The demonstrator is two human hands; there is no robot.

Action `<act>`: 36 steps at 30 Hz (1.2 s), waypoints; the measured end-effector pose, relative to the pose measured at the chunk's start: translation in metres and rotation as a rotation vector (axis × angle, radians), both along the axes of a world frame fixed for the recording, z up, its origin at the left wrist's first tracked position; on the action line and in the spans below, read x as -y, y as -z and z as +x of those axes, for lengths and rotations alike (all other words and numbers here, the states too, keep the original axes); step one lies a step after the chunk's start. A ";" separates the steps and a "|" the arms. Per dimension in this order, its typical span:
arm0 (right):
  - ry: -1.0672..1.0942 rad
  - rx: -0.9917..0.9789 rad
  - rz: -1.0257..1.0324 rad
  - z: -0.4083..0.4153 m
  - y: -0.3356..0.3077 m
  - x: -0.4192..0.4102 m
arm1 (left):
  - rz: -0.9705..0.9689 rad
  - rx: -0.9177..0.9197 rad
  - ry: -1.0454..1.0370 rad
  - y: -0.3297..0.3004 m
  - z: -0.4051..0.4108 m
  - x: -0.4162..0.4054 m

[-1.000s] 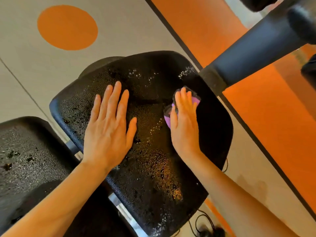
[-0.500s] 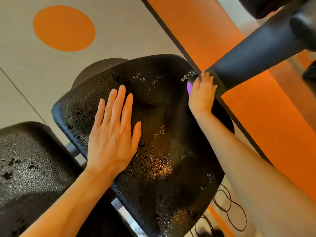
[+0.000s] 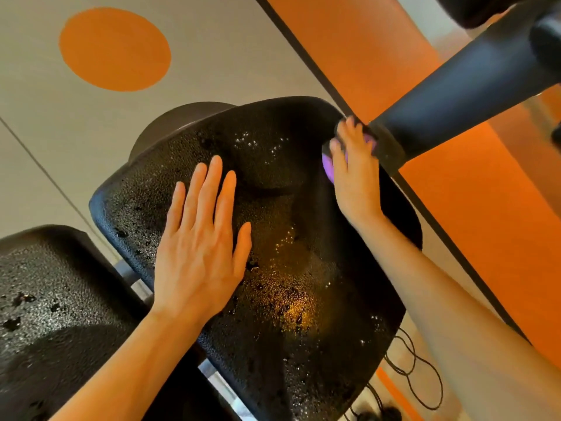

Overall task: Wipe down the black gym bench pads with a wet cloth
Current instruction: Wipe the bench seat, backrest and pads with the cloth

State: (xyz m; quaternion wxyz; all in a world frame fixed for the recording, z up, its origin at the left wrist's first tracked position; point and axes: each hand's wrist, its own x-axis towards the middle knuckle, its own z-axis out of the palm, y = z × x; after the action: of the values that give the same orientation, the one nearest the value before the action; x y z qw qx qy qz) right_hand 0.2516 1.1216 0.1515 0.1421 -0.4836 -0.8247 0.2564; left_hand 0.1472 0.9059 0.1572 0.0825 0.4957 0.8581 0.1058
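The right hand (image 3: 353, 174) presses a purple cloth (image 3: 328, 165) flat against the far right corner of the seat pad (image 3: 288, 268), just beside a black padded arm (image 3: 455, 101); its fingers look fairly straight, though blurred. The left hand (image 3: 200, 247) lies spread, palm down, on the pad's near left part. The pad's long axis runs from that corner down toward the person, so most of its wet, beaded surface lies nearer than the cloth. A second pad (image 3: 51, 299), speckled, sits to the left, nearest the left hand. Below is a grey floor (image 3: 45, 132) with an orange circle (image 3: 113, 48) and an orange strip (image 3: 485, 223).
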 end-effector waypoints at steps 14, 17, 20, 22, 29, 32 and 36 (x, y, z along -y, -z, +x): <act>-0.259 -0.011 -0.088 0.040 -0.006 0.012 | -0.021 -0.002 -0.012 -0.001 0.001 -0.001; -0.288 -0.030 -0.038 0.016 -0.003 -0.005 | -0.015 -0.002 -0.012 -0.001 0.001 -0.002; -0.259 0.011 0.021 -0.054 -0.006 -0.041 | -0.004 -0.002 -0.012 -0.001 0.000 -0.001; -0.262 0.016 -0.016 -0.053 -0.004 -0.037 | -0.007 -0.007 -0.009 -0.001 0.001 -0.001; -0.343 0.006 -0.001 -0.003 -0.001 -0.011 | -0.010 -0.004 -0.012 -0.002 0.001 -0.001; -0.373 0.018 0.051 -0.067 -0.001 -0.038 | -0.010 -0.014 -0.020 -0.001 0.001 0.000; -0.446 -0.013 -0.025 0.002 -0.004 0.003 | -0.003 -0.003 -0.017 -0.002 0.001 -0.001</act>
State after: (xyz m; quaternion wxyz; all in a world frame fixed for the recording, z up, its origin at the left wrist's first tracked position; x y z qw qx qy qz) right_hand 0.2532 1.1186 0.1553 0.0812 -0.2893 -0.9070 0.2950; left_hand 0.1477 0.9069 0.1589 0.0811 0.4882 0.8626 0.1047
